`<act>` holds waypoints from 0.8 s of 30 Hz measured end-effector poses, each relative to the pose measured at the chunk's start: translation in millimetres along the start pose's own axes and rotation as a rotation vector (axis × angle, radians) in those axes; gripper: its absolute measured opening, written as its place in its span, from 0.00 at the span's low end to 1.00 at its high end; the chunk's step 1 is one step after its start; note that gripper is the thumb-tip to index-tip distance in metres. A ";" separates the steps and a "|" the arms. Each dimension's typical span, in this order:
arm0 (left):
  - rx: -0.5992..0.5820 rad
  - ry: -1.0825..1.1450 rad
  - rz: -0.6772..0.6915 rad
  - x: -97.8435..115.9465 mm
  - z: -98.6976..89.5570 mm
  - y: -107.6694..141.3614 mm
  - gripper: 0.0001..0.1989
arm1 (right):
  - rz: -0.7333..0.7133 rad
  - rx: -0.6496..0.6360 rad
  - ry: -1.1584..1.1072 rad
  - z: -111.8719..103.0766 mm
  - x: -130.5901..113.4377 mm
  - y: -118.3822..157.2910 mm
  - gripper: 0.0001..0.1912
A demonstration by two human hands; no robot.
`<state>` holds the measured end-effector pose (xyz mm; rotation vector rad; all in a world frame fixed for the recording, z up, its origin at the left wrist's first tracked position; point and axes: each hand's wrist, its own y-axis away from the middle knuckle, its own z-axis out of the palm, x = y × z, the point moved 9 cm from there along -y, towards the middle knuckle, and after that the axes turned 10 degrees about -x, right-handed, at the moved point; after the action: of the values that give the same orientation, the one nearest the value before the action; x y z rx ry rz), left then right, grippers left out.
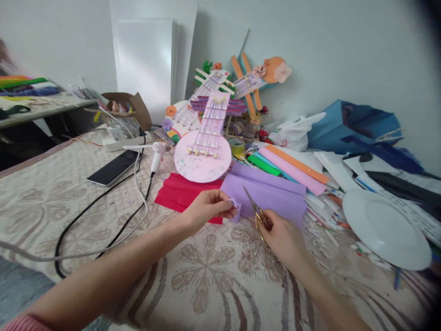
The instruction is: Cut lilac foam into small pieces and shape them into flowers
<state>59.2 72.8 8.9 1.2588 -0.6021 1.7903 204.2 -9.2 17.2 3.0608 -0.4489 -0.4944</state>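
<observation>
Between its fingertips my left hand [215,205] pinches a small piece of purple paper [235,216], above the tablecloth. My right hand [279,232] grips gold-handled scissors [257,209], whose blades point up and to the left. Beyond the hands lies a larger purple sheet [265,191], partly folded at its far edge. A red sheet [184,193] lies to its left, partly behind my left hand. Just behind the sheets, a handmade guitar [206,163] with a round pink body and purple strings leans upright.
A glue gun [158,158], a phone [113,168] and several cables lie at left. On the right are a white plate [386,230], paper rolls [292,170], paper scraps and a blue bag [351,126]. More handmade guitars [255,82] lean against the wall.
</observation>
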 end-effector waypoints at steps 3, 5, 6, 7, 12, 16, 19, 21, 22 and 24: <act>-0.013 -0.006 -0.061 -7.9 3.0 0.9 0.12 | 0.009 0.080 0.101 -8.6 12.9 -5.6 0.12; -0.028 -0.007 -0.086 -12.5 5.8 1.6 0.13 | -0.018 0.119 0.127 -12.4 15.3 -6.6 0.12; -0.036 -0.010 -0.093 -14.1 7.3 1.8 0.13 | -0.034 0.145 0.131 -15.0 14.9 -6.1 0.12; -0.044 -0.018 -0.097 -15.3 8.8 2.1 0.13 | -0.050 0.177 0.123 -18.3 13.5 -5.1 0.11; -0.103 -0.129 -0.135 -19.1 17.7 4.1 0.13 | -0.205 0.101 -0.362 -20.5 -6.2 0.2 0.10; -0.175 -0.212 -0.131 -21.5 25.3 4.6 0.12 | -0.230 -0.274 -0.885 7.4 -29.6 5.3 0.10; -0.207 -0.226 -0.131 -24.9 27.9 4.6 0.12 | -0.205 -0.389 -1.010 18.9 -36.5 10.1 0.10; -0.215 -0.251 -0.125 -25.2 28.8 4.6 0.12 | -0.204 -0.414 -1.041 22.0 -37.4 11.6 0.09; -0.219 -0.266 -0.120 -24.6 29.4 4.6 0.12 | -0.206 -0.420 -1.053 22.6 -37.4 12.0 0.09; -0.218 -0.293 -0.111 -22.7 30.3 4.9 0.12 | -0.214 -0.427 -1.073 22.7 -37.8 12.6 0.09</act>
<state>73.9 38.7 -0.2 1.3827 -0.8498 1.4185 159.3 -9.8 8.0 2.1933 0.0268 -1.9234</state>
